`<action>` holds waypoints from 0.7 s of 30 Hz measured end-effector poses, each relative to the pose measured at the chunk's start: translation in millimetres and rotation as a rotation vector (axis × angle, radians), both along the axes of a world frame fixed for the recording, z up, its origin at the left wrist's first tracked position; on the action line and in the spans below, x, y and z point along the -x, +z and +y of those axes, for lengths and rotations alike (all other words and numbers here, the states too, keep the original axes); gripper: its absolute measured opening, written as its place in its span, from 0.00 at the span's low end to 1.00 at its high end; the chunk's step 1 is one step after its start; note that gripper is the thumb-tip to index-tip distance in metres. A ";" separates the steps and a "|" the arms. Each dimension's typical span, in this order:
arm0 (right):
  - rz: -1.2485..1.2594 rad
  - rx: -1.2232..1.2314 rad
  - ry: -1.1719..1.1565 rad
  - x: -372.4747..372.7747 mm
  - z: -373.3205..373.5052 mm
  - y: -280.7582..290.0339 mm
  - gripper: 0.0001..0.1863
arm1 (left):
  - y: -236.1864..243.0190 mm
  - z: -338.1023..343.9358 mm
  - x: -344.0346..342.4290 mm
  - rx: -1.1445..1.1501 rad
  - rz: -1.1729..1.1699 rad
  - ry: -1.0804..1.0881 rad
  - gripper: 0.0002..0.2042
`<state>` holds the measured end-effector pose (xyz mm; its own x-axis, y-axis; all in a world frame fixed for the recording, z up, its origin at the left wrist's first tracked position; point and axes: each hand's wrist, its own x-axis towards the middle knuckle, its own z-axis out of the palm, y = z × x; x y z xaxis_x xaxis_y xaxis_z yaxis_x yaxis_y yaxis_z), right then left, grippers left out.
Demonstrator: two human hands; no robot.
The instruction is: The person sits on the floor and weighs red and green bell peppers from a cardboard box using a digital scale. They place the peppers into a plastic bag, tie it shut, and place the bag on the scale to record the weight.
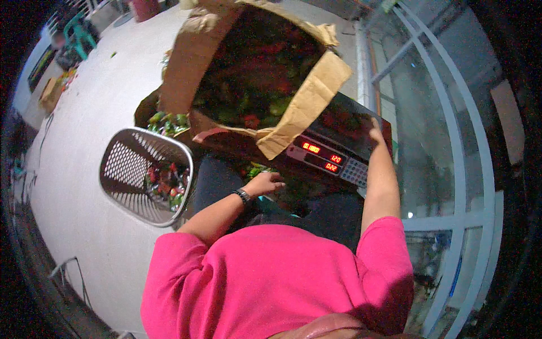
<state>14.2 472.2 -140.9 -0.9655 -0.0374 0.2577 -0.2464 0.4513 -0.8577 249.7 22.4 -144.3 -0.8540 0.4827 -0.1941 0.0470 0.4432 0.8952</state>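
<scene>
My left hand (264,184), with a dark watch on its wrist, hovers over my lap. Its fingers are slightly apart, with nothing visible in them. Small green pieces (258,170) lie just beyond it. To the right, my right hand (373,131) reaches to the far end of a digital scale (344,169) with lit red figures. Its fingers fade into shadow, so whether they grip anything is hidden. A big open brown paper bag (324,82) stands in front of me, its dark inside holding red and green pieces that look like peppers or wrapped sweets.
At my left a grey plastic basket (125,148) holds red and green pieces. More green pieces (168,123) lie behind it. A metal-framed glass partition (446,101) runs along my right. Far left are a green plastic chair (79,35) and a cardboard box (51,94) on the pale floor.
</scene>
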 end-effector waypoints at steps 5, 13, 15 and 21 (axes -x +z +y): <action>-0.156 -0.355 -0.207 -36.3 -69.4 59.5 0.13 | 65.9 -21.6 -15.0 -0.146 0.249 0.112 0.14; -0.043 -0.551 -0.280 -97.7 -89.9 117.8 0.11 | 130.4 -97.7 44.5 0.417 1.037 0.300 0.13; -0.677 -1.046 0.047 -132.8 -167.6 180.3 0.12 | 123.2 -106.6 63.4 0.604 1.019 0.125 0.14; -0.130 -0.720 1.351 -176.2 -320.7 231.0 0.10 | 150.7 -82.5 96.7 0.868 0.854 -0.364 0.09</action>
